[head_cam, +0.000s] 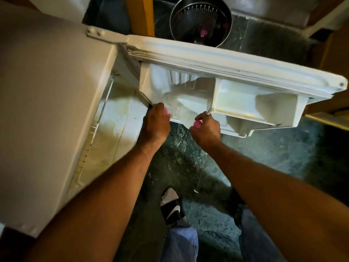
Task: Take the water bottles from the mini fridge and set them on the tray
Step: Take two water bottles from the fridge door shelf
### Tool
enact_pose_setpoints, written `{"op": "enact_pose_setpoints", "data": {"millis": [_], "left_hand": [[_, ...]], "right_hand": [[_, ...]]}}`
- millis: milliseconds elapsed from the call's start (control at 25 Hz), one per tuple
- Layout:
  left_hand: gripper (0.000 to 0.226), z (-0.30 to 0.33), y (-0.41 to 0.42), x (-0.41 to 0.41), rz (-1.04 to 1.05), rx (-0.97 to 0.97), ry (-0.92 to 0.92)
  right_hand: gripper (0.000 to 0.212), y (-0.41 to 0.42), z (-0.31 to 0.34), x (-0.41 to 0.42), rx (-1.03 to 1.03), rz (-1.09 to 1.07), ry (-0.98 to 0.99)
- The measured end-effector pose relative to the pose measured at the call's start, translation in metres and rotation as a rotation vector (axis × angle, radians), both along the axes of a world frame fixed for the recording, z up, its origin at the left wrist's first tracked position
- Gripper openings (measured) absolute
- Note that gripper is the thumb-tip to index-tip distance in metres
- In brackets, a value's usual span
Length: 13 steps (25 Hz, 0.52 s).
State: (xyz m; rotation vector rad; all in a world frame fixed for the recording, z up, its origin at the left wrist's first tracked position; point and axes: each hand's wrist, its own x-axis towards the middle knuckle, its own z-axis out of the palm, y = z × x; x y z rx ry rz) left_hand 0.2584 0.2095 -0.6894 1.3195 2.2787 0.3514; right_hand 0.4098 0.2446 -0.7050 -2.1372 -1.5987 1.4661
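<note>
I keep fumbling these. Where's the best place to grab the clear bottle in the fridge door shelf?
Grip the clear bottle around its body just below the cap, coming from above on the open front side. It lies tilted in the door shelf, and the shelf's walls block its sides. Both the left hand and right hand are already there.

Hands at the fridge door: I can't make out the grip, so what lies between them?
In the head view, clear water bottles with pink caps lie in the door shelf between the left hand and right hand.
</note>
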Motion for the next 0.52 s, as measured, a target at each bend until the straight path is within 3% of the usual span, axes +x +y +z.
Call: {"op": "enact_pose_setpoints", "data": {"millis": [240,520], "left_hand": [[0.028,0.068,-0.036,0.013,0.095,0.098,0.004],[0.034,0.156,-0.056,0.022,0.326,0.039,0.06]], "right_hand": [[0.031,-0.036,0.073,-0.009,0.159,0.342,-0.101],[0.027,-0.005,0.239,0.044,0.495,0.683,-0.123]]}}
